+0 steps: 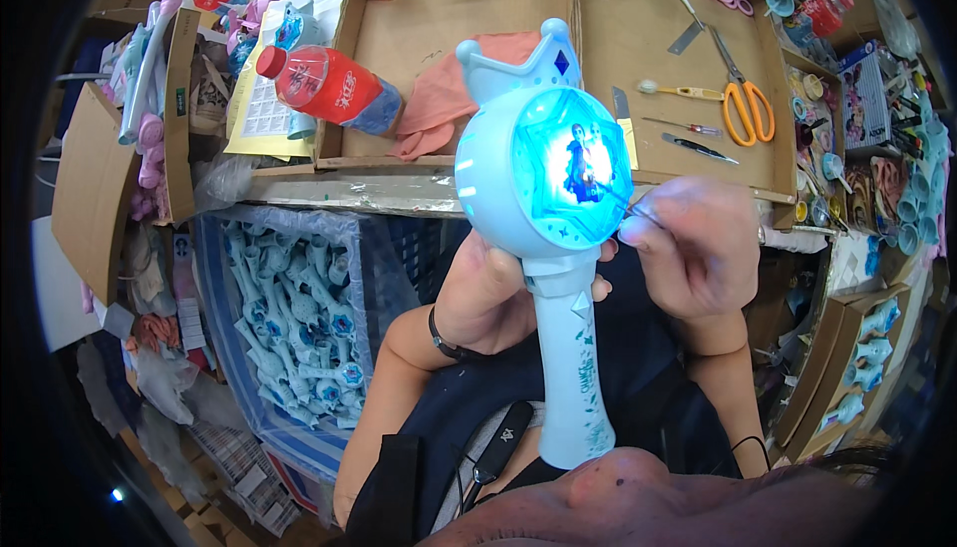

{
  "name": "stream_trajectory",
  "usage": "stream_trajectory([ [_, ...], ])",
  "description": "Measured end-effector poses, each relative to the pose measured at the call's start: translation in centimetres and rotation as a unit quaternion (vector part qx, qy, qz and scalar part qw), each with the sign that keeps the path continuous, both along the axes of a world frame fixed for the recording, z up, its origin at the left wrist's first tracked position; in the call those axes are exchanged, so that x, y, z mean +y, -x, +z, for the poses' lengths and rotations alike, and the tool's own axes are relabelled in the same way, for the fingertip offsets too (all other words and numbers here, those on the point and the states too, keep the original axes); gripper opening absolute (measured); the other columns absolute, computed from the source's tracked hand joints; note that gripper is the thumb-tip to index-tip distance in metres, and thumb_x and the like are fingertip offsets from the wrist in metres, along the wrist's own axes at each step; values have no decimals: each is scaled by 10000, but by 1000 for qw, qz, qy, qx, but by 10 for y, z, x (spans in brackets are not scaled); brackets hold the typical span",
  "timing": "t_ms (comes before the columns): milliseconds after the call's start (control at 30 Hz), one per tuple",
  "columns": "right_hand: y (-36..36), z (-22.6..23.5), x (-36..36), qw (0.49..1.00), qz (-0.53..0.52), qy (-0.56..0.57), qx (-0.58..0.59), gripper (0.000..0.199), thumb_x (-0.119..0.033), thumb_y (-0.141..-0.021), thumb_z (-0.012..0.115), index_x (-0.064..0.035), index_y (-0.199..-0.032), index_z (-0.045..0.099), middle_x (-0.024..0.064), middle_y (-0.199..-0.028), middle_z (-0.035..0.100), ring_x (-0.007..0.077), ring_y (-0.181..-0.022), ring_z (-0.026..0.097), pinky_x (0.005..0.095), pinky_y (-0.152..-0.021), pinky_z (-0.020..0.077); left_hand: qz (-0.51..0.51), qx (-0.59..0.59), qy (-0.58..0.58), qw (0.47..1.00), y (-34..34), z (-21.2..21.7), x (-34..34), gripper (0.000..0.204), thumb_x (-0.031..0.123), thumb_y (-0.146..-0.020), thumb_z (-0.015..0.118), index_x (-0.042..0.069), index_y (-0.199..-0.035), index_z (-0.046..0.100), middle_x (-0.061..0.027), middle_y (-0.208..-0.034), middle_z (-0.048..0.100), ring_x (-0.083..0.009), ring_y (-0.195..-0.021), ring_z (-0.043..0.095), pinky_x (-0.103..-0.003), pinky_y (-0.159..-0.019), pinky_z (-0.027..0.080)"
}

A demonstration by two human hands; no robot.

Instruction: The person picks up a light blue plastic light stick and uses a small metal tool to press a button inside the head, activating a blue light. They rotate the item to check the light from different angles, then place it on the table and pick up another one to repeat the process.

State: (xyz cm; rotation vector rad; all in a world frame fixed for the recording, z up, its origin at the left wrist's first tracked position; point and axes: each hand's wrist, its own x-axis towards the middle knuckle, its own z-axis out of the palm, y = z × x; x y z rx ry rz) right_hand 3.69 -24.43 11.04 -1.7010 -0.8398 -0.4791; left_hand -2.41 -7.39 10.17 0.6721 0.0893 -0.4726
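Observation:
A pale blue toy light wand [490,183] with a crown-shaped top stands nearly upright in front of me. Its round front glows blue-white around a picture of two figures inside a star frame. My left hand [483,298] is closed round the neck below the round head, part of its fingers hidden behind the wand. Between the fingertips of my right hand [703,248] is a thin dark pointed tool [618,198], its tip at the lit front; the glare hides whether it touches. The tool's exact kind does not show.
Orange-handled scissors [750,114], a brush [683,93] and a craft knife [700,148] lie in the cardboard tray [663,39]. A red-labelled bottle [334,91] lies beside a pink cloth [444,109]. Left below, a lined crate [364,248] holds several similar wands.

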Motion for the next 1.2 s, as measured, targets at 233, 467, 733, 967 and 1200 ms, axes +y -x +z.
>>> stream_trajectory([
  [233,-3,12,1,1000,8,7,-1,299,33,-722,685,-23,-1006,611,37,-711,631,168,-627,613,254,-578,466,8,107,370,923,-5,-13,0,789,551,-832,500,54,-1378,221,-211,-1240,419,-300,-1043,495,-341,-765,523],
  [467,-3,5,3,991,-31,39,-127,313,-64,-669,715,-50,-975,651,26,-822,599,163,-662,576,249,-537,467,5,158,468,869,-7,-14,-1,768,512,-853,501,62,-1394,195,-242,-1274,374,-328,-1066,480,-363,-805,539],
  [733,4,14,0,987,-66,-106,-105,148,-46,-705,656,-54,-853,655,52,-737,624,191,-638,610,252,-548,508,39,195,489,849,-18,-19,-4,703,383,-878,549,80,-1397,184,-230,-1295,314,-303,-1133,434,-388,-893,504],
  [967,4,5,-11,974,-42,-210,70,137,-145,-925,476,-84,-1040,433,106,-808,575,131,-571,574,227,-542,464,2,214,507,835,-12,-7,4,651,402,-885,526,165,-1403,211,-162,-1365,262,-297,-1045,416,-371,-788,546],
  [1200,2,3,-6,970,55,-210,106,249,-275,-938,465,-83,-1085,406,61,-874,389,152,-561,555,267,-452,502,-20,223,472,853,-6,-1,3,646,423,-880,517,180,-1399,220,-175,-1321,323,-322,-980,449,-376,-686,577],
])
